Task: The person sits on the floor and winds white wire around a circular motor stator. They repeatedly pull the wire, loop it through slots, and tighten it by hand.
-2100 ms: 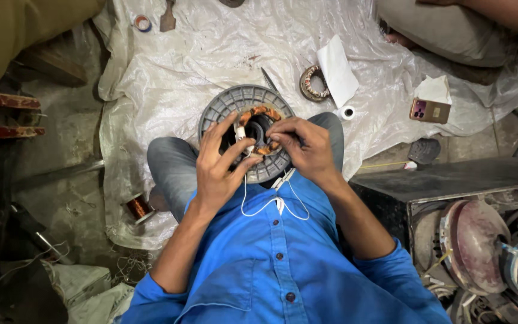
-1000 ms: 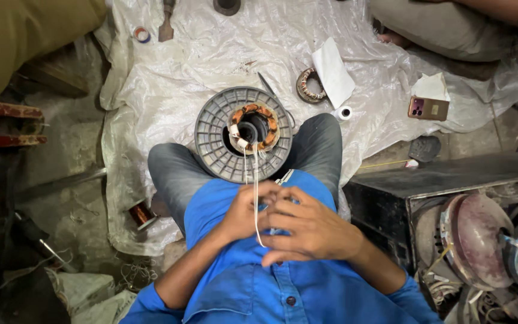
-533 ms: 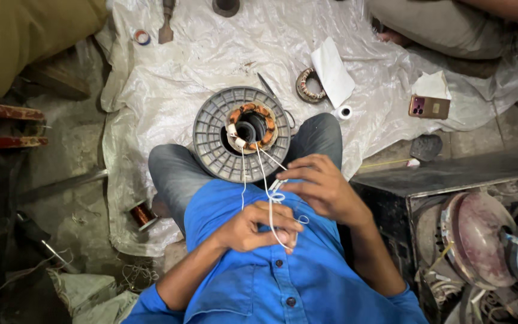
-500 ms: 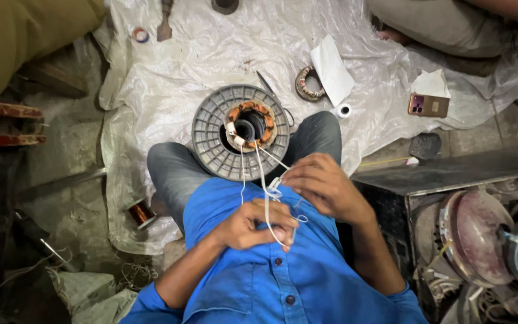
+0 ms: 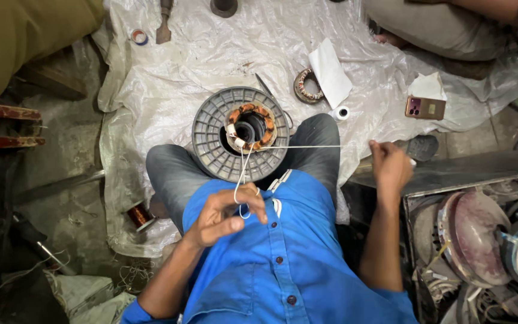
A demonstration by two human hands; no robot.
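Note:
A round grey finned motor stator (image 5: 211, 144) with copper windings (image 5: 244, 111) in its middle rests between my knees. A white string (image 5: 307, 146) runs from the windings. My right hand (image 5: 389, 165) grips one end and holds it pulled taut far out to the right. My left hand (image 5: 228, 211) pinches a loop of the same string close to my blue shirt (image 5: 271, 258), just below the stator.
A crumpled white plastic sheet (image 5: 169, 66) covers the floor. On it lie a small wound ring (image 5: 307, 86), white paper (image 5: 330, 72), a tape roll (image 5: 342, 113), a phone (image 5: 425, 108) and a chisel (image 5: 163, 21). A copper wire spool (image 5: 139, 215) sits left. Motor parts (image 5: 475, 240) pile up right. Another person's leg (image 5: 445, 27) lies at the top right.
My hands left the stator and drew the string toward my chest. My right hand has since swung out to the right, pulling the string taut, while my left keeps the loop.

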